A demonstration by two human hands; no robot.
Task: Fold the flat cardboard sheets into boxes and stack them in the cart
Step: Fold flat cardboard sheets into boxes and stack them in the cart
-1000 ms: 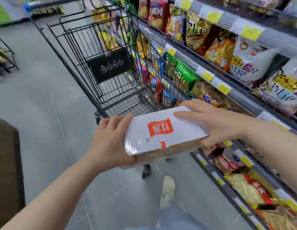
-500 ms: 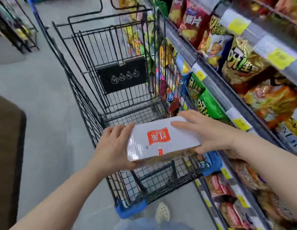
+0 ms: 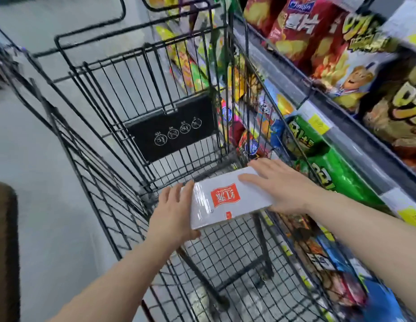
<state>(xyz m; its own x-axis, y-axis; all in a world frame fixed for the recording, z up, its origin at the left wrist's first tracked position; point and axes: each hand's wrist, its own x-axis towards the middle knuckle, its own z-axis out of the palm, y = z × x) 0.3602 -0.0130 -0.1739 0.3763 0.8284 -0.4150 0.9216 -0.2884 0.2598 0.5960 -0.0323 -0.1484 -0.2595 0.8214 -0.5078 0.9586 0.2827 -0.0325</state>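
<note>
A folded white cardboard box (image 3: pixel 227 201) with a red logo on top is held low inside the black wire shopping cart (image 3: pixel 114 205), just above its mesh floor. My left hand (image 3: pixel 173 214) grips the box's left end, thumb underneath. My right hand (image 3: pixel 279 184) lies flat over the box's right end, fingers spread along the top. I see no other box in the cart's basket.
A black child-seat flap (image 3: pixel 172 129) with white icons closes the cart's far end. Shelves of snack bags (image 3: pixel 330 54) run along the right, close to the cart's side. Grey floor (image 3: pixel 28 159) lies to the left, with a brown object (image 3: pixel 4 247) at the left edge.
Both hands have carried the box forward and down, from above the cart's near rim into its basket. The view has closed in on the cart.
</note>
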